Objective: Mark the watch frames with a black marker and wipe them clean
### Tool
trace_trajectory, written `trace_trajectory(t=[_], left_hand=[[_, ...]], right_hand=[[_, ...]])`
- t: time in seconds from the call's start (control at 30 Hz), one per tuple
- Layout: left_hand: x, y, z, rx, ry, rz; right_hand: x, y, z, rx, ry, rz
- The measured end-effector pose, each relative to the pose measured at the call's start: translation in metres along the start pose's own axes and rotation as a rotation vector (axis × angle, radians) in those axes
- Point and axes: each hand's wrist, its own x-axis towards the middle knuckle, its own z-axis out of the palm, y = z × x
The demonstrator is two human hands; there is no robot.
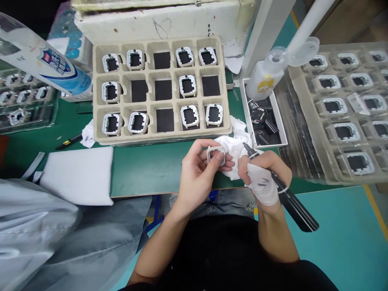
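My left hand [201,169] pinches a small white square frame part [216,155] between thumb and fingers, just above the table's front edge. My right hand [264,174] is closed on a black pen-like tool [285,194] and a white cloth [233,146]; the tool's tip points toward the frame. A white wrap covers the right thumb. Directly behind the hands lies a beige pulp tray [161,137] with several of the same white frames in its black-bottomed cells; some cells are bare.
A clear plastic tray [306,101] of more frames lies at the right. A small white box [266,121] with dark parts and a squeeze bottle [263,79] stand between the trays. A white foam pad [77,173] and a person's grey sleeve [36,238] are at the left.
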Motion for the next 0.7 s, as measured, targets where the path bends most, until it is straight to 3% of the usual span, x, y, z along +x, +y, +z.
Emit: trace_trajectory(t=[0.33, 0.43, 0.6, 0.7], left_hand=[[-0.002, -0.002, 0.004, 0.058, 0.038, 0.017], [-0.002, -0.003, 0.003, 0.086, 0.040, 0.038], [-0.003, -0.004, 0.002, 0.122, 0.046, 0.063], [-0.003, -0.003, 0.003, 0.141, 0.058, 0.086]], right_hand=[[0.013, -0.010, 0.015, 0.222, 0.006, 0.042], [0.010, -0.001, 0.009, 0.120, -0.008, -0.044], [0.006, 0.011, 0.005, -0.041, 0.107, -0.266], [0.004, 0.013, 0.009, -0.085, 0.164, -0.323]])
